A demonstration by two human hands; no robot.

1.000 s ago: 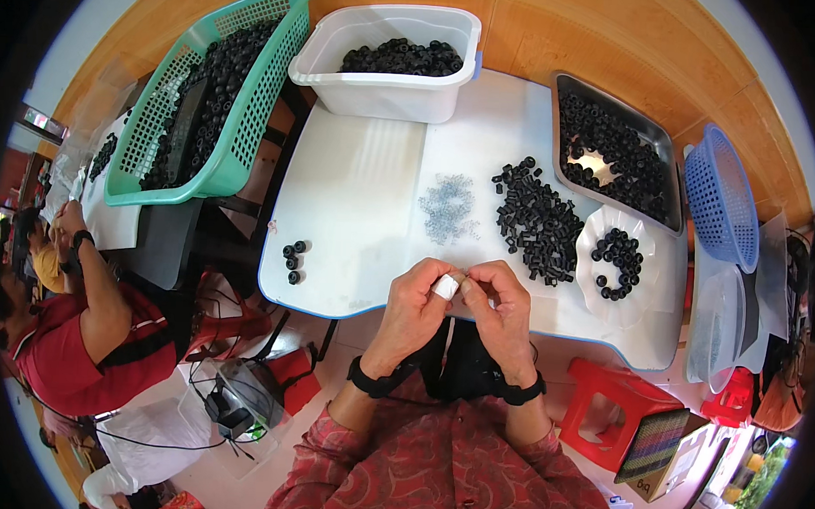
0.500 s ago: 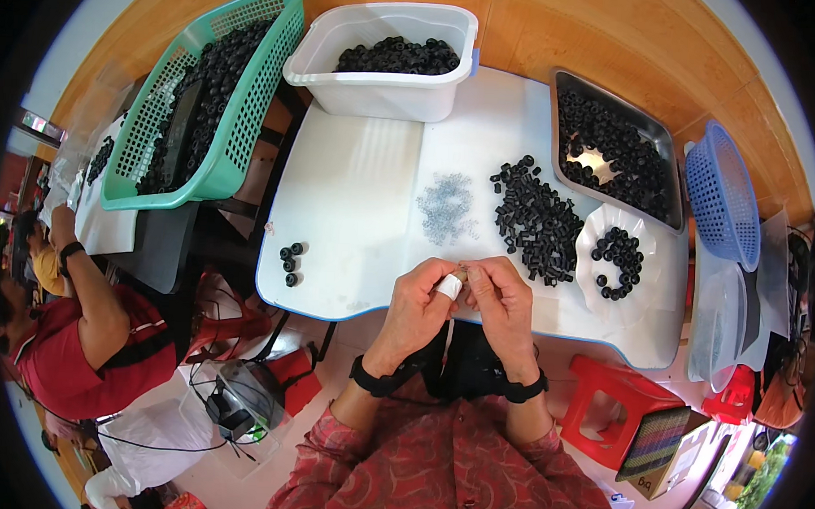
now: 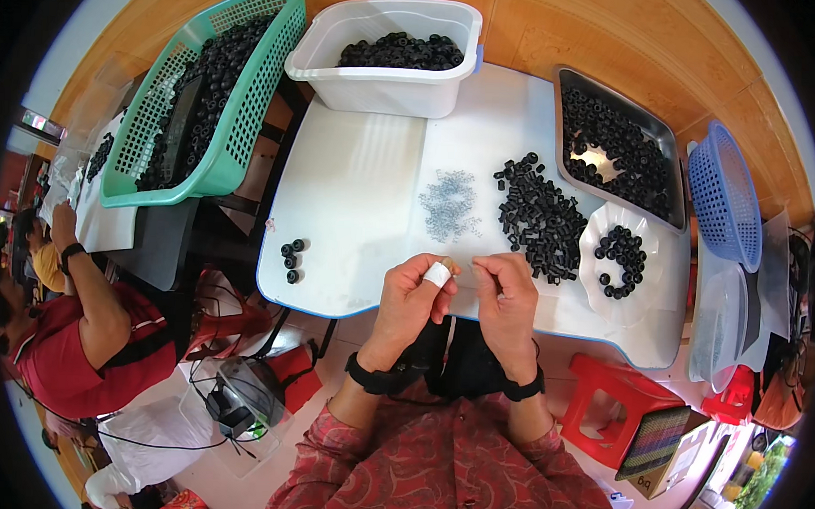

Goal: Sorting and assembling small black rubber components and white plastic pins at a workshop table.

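Note:
My left hand [image 3: 412, 295] and my right hand [image 3: 507, 298] are held close together at the near edge of the white table [image 3: 356, 190], fingertips almost meeting. The left forefinger is wrapped in white tape. The fingers of both hands pinch something very small between them; I cannot make out what it is. Just beyond the hands lies a heap of tiny clear rings [image 3: 448, 205]. A pile of small black ring parts [image 3: 539, 214] lies to the right of it. A white plate [image 3: 624, 262] with several black rings is by my right hand.
A white tub [image 3: 387, 79] and a green basket [image 3: 202, 95] hold black rings at the back. A metal tray [image 3: 620, 141] of rings and a blue basket [image 3: 724, 194] stand at right. Three black rings [image 3: 291, 259] lie at left. A person in red [image 3: 73, 333] sits at left. A red stool [image 3: 613, 410] stands below.
Both hands have stayed at the table's near edge, with only small finger movements between them. Nothing on the table has moved.

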